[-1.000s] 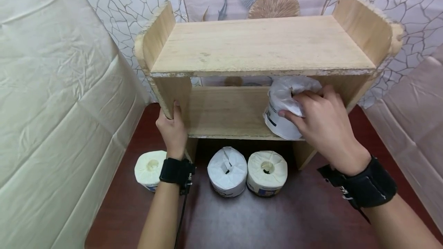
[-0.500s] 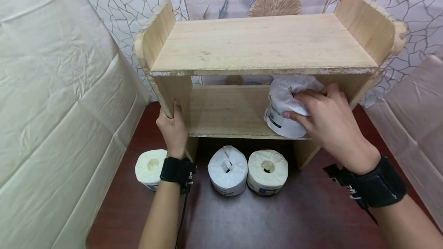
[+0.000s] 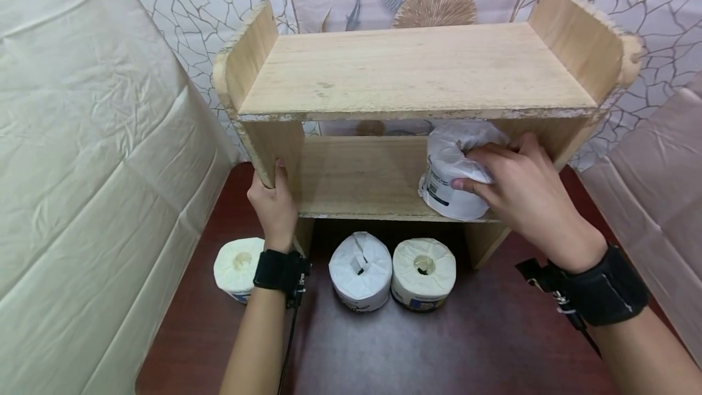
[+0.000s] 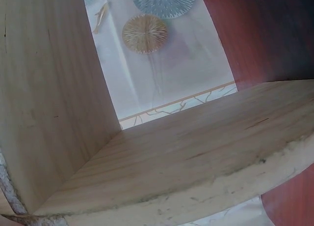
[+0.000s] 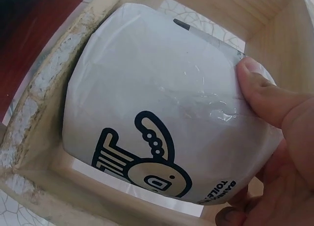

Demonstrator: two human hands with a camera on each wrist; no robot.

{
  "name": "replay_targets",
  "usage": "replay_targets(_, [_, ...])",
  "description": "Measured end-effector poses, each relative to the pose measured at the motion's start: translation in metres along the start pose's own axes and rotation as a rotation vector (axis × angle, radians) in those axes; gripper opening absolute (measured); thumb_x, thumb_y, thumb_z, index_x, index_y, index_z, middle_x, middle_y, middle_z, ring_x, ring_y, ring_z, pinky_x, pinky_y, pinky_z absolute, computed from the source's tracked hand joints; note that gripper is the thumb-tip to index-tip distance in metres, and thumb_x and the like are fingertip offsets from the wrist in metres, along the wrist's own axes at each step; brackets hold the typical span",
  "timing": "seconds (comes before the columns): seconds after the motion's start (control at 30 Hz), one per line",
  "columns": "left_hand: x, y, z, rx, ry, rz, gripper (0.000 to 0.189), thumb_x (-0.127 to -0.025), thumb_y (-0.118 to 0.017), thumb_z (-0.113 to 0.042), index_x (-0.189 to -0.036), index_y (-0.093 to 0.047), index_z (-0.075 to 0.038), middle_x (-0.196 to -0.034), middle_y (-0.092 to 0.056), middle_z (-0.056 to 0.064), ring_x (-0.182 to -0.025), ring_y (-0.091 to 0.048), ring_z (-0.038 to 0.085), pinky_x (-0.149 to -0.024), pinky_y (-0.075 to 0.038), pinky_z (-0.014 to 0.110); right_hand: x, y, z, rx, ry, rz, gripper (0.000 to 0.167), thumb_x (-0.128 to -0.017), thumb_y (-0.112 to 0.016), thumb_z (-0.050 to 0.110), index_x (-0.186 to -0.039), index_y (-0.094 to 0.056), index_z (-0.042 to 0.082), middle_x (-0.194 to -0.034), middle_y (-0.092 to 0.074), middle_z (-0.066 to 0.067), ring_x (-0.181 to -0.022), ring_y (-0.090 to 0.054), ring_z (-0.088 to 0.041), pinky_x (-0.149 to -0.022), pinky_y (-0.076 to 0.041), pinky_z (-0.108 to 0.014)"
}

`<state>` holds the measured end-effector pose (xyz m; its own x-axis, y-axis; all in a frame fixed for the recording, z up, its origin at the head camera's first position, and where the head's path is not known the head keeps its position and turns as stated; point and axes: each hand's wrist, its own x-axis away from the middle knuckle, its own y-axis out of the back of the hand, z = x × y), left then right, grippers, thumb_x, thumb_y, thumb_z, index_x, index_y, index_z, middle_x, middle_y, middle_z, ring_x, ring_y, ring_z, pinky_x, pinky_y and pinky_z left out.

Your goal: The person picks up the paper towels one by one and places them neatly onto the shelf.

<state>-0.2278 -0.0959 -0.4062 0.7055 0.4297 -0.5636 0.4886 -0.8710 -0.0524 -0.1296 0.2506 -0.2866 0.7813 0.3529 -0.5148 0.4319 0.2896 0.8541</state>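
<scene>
My right hand (image 3: 529,200) grips a white-wrapped toilet roll (image 3: 455,188) by its upper right part, thumb on the near side. The roll stands on the middle board of a wooden shelf (image 3: 417,72), near the right side panel. In the right wrist view, its wrapper (image 5: 167,98) shows dark printing, and the thumb presses the paper. With my left hand (image 3: 274,209) I hold the front edge of the shelf's left side panel, thumb on the inner face. That panel (image 4: 196,157) fills much of the left wrist view, where the hand itself is out of sight.
Below the middle board, a white-wrapped roll (image 3: 360,273) and a cream-wrapped roll (image 3: 423,273) stand side by side at the shelf's front. Another cream roll (image 3: 238,267) stands left of the shelf, partly behind my left wrist. Cloth-covered walls (image 3: 109,169) flank the dark red table (image 3: 384,358).
My right hand has moved slightly right with the toilet roll, which has turned a little so more of its printing shows. The left hand keeps its hold on the panel.
</scene>
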Motion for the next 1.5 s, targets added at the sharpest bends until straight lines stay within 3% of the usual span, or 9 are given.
replay_targets(0.33, [-0.002, 0.001, -0.002, 0.012, 0.007, -0.005, 0.036, -0.106, -0.066, -0.025, -0.131, -0.069, 0.0, -0.12, -0.075, 0.015, -0.103, -0.069, 0.017, -0.087, -0.055, 0.036, 0.001, 0.001, 0.001, 0.059, 0.008, 0.011, 0.045, -0.087, -0.087, 0.027, -0.116, -0.07, -0.003, -0.109, -0.076, -0.023, -0.094, -0.064, -0.044, -0.087, -0.039, -0.058])
replay_targets(0.5, [-0.002, 0.004, -0.002, 0.002, 0.016, -0.006, 0.034, -0.106, -0.067, -0.023, -0.13, -0.07, 0.0, -0.119, -0.075, 0.015, -0.1, -0.068, 0.017, -0.089, -0.056, 0.038, 0.003, 0.001, 0.007, 0.046, -0.089, 0.089, 0.042, -0.092, -0.081, 0.028, -0.117, -0.066, -0.003, -0.116, -0.07, -0.023, -0.104, -0.05, -0.053, -0.085, -0.04, -0.062])
replay_targets(0.63, [-0.002, 0.005, -0.001, -0.002, 0.015, 0.009, 0.036, -0.106, -0.065, -0.024, -0.132, -0.069, 0.001, -0.124, -0.074, 0.015, -0.107, -0.07, 0.02, -0.094, -0.057, 0.047, 0.003, 0.004, 0.011, -0.008, -0.157, 0.147, 0.051, -0.095, -0.079, 0.031, -0.128, -0.064, -0.005, -0.129, -0.063, -0.026, -0.117, -0.046, -0.053, -0.095, -0.037, -0.064])
replay_targets(0.8, [0.0, 0.005, -0.001, 0.002, 0.011, 0.024, 0.038, -0.107, -0.064, -0.026, -0.133, -0.068, 0.002, -0.125, -0.074, 0.015, -0.108, -0.07, 0.021, -0.096, -0.057, 0.05, 0.0, 0.01, 0.016, -0.096, -0.206, 0.107, 0.055, -0.094, -0.081, 0.027, -0.132, -0.063, -0.01, -0.128, -0.064, -0.031, -0.123, -0.05, -0.05, -0.107, -0.027, -0.062])
replay_targets(0.93, [0.0, 0.003, 0.0, 0.004, 0.005, 0.019, 0.039, -0.107, -0.065, -0.027, -0.134, -0.067, 0.002, -0.125, -0.074, 0.014, -0.108, -0.071, 0.02, -0.095, -0.058, 0.049, -0.008, 0.012, 0.022, -0.045, -0.24, 0.037, 0.05, -0.094, -0.081, 0.032, -0.121, -0.066, -0.008, -0.115, -0.068, -0.03, -0.116, -0.054, -0.05, -0.108, -0.028, -0.061])
replay_targets(1.1, [0.0, 0.002, 0.001, 0.006, 0.006, 0.011, 0.04, -0.107, -0.065, -0.029, -0.134, -0.068, 0.0, -0.126, -0.074, 0.013, -0.109, -0.071, 0.019, -0.096, -0.058, 0.049, -0.018, 0.007, 0.033, 0.111, -0.252, -0.063, 0.046, -0.094, -0.079, 0.044, -0.078, -0.064, 0.004, -0.077, -0.063, -0.022, -0.089, -0.058, -0.051, -0.077, -0.044, -0.06])
replay_targets(1.2, [0.0, 0.003, 0.001, 0.004, 0.016, 0.01, 0.039, -0.107, -0.065, -0.029, -0.134, -0.068, -0.001, -0.126, -0.074, 0.012, -0.109, -0.071, 0.02, -0.097, -0.058, 0.05, -0.023, 0.0, 0.039, 0.198, -0.256, -0.123, 0.058, -0.093, -0.076, 0.051, -0.061, -0.053, 0.009, -0.061, -0.053, -0.017, -0.067, -0.055, -0.05, -0.053, -0.037, -0.055])
replay_targets(1.3, [0.001, 0.004, 0.001, 0.004, 0.025, 0.011, 0.039, -0.107, -0.065, -0.03, -0.133, -0.068, -0.001, -0.126, -0.074, 0.013, -0.108, -0.071, 0.02, -0.096, -0.058, 0.05, -0.027, -0.006, 0.044, 0.245, -0.249, -0.165, 0.063, -0.093, -0.076, 0.052, -0.056, -0.047, 0.01, -0.052, -0.046, -0.012, -0.055, -0.051, -0.047, -0.046, -0.033, -0.051])
replay_targets(1.5, [0.0, 0.002, -0.001, 0.013, 0.025, 0.018, 0.039, -0.107, -0.065, -0.029, -0.133, -0.068, -0.001, -0.125, -0.074, 0.013, -0.108, -0.071, 0.02, -0.097, -0.058, 0.049, -0.034, -0.009, 0.05, 0.307, -0.252, -0.198, 0.07, -0.088, -0.078, 0.057, -0.052, -0.04, 0.01, -0.05, -0.039, -0.009, -0.054, -0.045, -0.043, -0.045, -0.028, -0.047])
